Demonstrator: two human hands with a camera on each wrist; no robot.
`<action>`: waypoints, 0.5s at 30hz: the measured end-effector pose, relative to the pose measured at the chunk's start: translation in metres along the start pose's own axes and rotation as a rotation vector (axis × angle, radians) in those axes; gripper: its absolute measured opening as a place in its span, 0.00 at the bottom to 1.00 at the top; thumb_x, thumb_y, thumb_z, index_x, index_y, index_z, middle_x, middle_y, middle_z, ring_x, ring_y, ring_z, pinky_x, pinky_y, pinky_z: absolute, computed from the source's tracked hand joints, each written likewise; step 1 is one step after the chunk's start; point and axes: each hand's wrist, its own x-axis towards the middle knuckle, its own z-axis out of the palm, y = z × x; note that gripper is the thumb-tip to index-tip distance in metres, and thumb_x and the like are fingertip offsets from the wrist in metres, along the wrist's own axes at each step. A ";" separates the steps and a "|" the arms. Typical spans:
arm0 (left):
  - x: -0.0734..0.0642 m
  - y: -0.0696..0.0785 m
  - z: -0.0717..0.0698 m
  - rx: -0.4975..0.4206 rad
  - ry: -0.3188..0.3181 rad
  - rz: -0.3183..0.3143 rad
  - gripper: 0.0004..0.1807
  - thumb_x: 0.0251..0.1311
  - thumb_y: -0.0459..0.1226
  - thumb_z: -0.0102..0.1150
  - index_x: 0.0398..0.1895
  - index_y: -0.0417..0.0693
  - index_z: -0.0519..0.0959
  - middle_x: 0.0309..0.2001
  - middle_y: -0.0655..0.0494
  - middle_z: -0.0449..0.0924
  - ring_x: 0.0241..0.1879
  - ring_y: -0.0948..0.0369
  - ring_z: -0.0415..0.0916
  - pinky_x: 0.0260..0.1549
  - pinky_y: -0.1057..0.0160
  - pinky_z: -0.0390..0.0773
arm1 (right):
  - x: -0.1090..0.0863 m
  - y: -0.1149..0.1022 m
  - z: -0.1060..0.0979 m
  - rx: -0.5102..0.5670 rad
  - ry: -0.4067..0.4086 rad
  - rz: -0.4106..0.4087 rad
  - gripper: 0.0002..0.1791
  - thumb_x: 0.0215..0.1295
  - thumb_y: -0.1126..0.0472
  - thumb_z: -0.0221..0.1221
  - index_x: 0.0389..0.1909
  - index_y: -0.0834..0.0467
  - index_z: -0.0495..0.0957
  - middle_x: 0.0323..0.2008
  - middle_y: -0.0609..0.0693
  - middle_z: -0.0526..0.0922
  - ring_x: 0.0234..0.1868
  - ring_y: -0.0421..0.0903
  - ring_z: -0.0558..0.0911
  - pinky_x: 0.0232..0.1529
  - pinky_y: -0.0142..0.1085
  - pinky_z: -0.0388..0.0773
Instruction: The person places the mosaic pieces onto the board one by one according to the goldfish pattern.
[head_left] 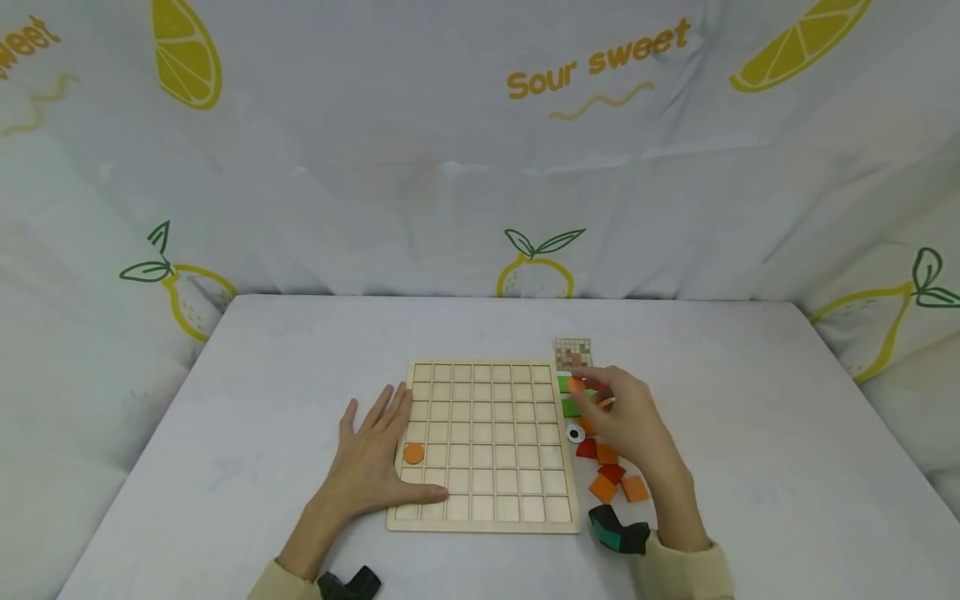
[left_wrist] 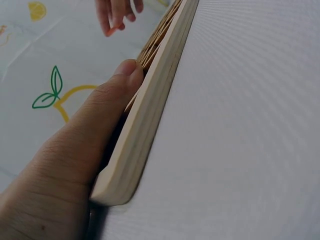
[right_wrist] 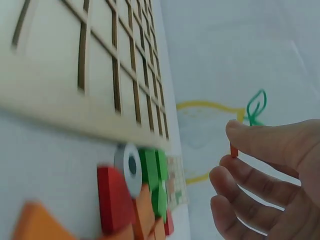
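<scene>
A wooden grid board (head_left: 480, 527) lies flat on the white table. My left hand (head_left: 369, 468) rests at its left edge, fingers spread and straight, the thumb (left_wrist: 107, 97) lying across the lower-left cells. One orange disc (head_left: 413, 453) sits in a cell of the left column. Raised over the loose pieces to the right of the board, my right hand (head_left: 628, 414) pinches an orange piece (right_wrist: 234, 149) between thumb and forefinger. In the right wrist view this piece shows only its thin edge; the other fingers are loosely bent.
Right of the board lie green pieces (head_left: 572, 407), a white eye piece (head_left: 575, 433), red pieces (head_left: 587, 448) and orange squares (head_left: 634, 488). A small pattern card (head_left: 573, 353) lies behind them. A lemon-print cloth (head_left: 375, 167) hangs at the table's far edge.
</scene>
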 end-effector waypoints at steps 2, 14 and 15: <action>0.000 0.000 0.000 0.000 0.001 0.001 0.81 0.28 0.82 0.63 0.83 0.44 0.48 0.83 0.51 0.48 0.83 0.50 0.46 0.76 0.30 0.35 | 0.002 -0.007 0.005 0.034 -0.012 -0.049 0.18 0.65 0.68 0.66 0.56 0.67 0.82 0.51 0.65 0.85 0.37 0.52 0.86 0.32 0.32 0.85; 0.000 -0.001 0.000 -0.002 -0.003 -0.003 0.81 0.28 0.83 0.62 0.82 0.44 0.50 0.83 0.51 0.49 0.83 0.49 0.47 0.75 0.30 0.37 | 0.013 -0.051 0.055 0.105 -0.104 -0.125 0.15 0.65 0.65 0.67 0.53 0.62 0.85 0.45 0.57 0.87 0.36 0.45 0.86 0.35 0.30 0.82; 0.000 -0.001 0.000 -0.002 -0.003 -0.004 0.81 0.28 0.83 0.62 0.82 0.44 0.50 0.83 0.51 0.49 0.83 0.50 0.47 0.75 0.30 0.37 | 0.014 -0.055 0.060 0.111 -0.109 -0.127 0.15 0.65 0.65 0.67 0.52 0.62 0.85 0.45 0.56 0.88 0.36 0.44 0.85 0.36 0.30 0.82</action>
